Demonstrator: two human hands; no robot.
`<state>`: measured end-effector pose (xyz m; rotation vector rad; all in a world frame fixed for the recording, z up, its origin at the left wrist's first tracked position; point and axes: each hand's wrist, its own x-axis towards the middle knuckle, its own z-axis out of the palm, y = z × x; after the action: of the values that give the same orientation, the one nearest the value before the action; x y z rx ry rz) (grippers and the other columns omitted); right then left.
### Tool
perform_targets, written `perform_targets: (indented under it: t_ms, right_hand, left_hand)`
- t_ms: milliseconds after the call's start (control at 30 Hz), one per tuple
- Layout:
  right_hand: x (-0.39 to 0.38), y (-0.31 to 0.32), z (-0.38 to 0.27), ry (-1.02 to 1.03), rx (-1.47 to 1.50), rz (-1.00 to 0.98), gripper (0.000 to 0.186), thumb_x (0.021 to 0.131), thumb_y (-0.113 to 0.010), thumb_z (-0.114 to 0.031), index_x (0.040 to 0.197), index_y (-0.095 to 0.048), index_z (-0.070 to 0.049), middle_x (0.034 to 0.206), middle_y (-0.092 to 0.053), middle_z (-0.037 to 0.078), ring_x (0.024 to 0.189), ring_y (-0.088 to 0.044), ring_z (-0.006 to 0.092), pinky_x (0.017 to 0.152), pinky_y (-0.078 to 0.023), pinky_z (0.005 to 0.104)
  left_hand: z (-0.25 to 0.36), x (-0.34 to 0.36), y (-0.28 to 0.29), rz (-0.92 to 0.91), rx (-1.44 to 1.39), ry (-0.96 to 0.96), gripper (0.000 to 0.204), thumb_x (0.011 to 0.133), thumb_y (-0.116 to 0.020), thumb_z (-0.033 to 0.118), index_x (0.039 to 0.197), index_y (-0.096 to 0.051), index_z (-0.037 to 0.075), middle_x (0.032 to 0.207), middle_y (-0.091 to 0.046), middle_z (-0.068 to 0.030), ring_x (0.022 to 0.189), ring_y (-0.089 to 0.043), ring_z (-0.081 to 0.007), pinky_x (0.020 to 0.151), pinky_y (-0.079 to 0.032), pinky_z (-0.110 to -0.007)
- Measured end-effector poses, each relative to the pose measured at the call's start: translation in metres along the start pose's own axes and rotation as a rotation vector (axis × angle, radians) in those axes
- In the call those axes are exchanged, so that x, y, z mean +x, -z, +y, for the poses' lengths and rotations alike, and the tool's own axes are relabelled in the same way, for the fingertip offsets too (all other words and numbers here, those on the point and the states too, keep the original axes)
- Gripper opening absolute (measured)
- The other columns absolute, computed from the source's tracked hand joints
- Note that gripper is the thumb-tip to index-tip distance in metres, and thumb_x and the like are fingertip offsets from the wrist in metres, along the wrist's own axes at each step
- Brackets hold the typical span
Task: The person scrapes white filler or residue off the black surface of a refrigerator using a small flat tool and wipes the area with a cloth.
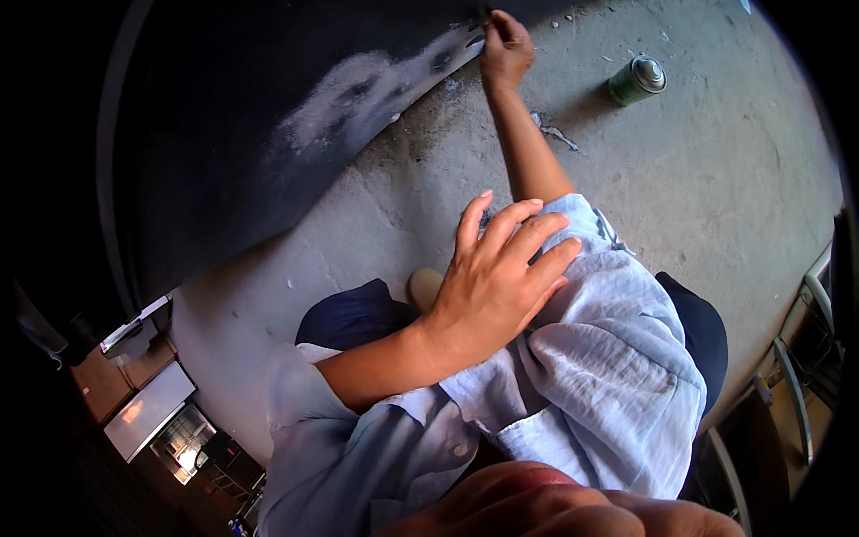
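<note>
1. In the head view, the right hand (506,55) is at 1 o'clock, its fingers curled together at the lower edge of a dark panel (206,170); I cannot tell whether they grasp something small there or only press.
2. The left hand (501,273), near the centre, is loosely spread and released, close over the right sleeve (617,313).
3. The panel fills 9 to 12 o'clock, its pale, blotchy patch (344,94) at 11.
4. Likely risks: the fingertips could scrape or catch, as they work right at the edge. The patch might smear if its pale coating is loose or wet, which I cannot tell.
5. A green-sided can (637,80) stands upright between 1 and 2 o'clock, near the right forearm (530,148); an outward sweep of the elbow could tip it.
6. The concrete floor (716,170) is grey and stained, with white flecks and scraps.
7. Around the room, metal-framed furniture (792,394) stands at 4 o'clock and boxes (148,407) at 8, both in shadow.
</note>
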<state>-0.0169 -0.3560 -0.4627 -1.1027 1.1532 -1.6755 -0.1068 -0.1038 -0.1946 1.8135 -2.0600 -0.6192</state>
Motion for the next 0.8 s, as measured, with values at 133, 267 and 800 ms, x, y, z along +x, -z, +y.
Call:
perform_targets:
  t_ms: [133, 267, 800]
  right_hand:
    - [0.028, 0.008, 0.027, 0.056, 0.075, -0.024, 0.014, 0.093, -0.072, -0.006, 0.107, -0.074, -0.003, 0.092, -0.074, 0.005, 0.08, -0.068, 0.014, 0.075, -0.054, 0.0282]
    - [0.022, 0.021, 0.022, -0.082, 0.153, -0.122, 0.015, 0.091, -0.076, -0.007, 0.105, -0.076, -0.004, 0.095, -0.077, 0.004, 0.087, -0.072, 0.0125, 0.08, -0.055, 0.027]
    - [-0.034, 0.0, 0.006, -0.065, 0.046, -0.233, 0.017, 0.086, -0.077, -0.005, 0.102, -0.075, -0.01, 0.092, -0.075, 0.004, 0.084, -0.073, 0.0147, 0.077, -0.057, 0.0295]
  left_hand:
    - [-0.001, -0.001, 0.003, 0.002, 0.009, 0.01, 0.041, 0.087, -0.078, 0.021, 0.126, -0.067, 0.015, 0.133, -0.059, -0.0036, 0.132, -0.05, -0.0248, 0.118, -0.025, -0.054]
    - [-0.003, -0.004, 0.002, -0.016, 0.018, 0.027, 0.042, 0.087, -0.078, 0.021, 0.126, -0.067, 0.015, 0.133, -0.059, -0.0035, 0.133, -0.05, -0.0244, 0.118, -0.024, -0.055]
    - [-0.005, -0.004, 0.002, 0.003, -0.022, 0.0, 0.042, 0.086, -0.079, 0.02, 0.125, -0.067, 0.014, 0.134, -0.059, -0.0046, 0.132, -0.05, -0.0264, 0.117, -0.025, -0.055]
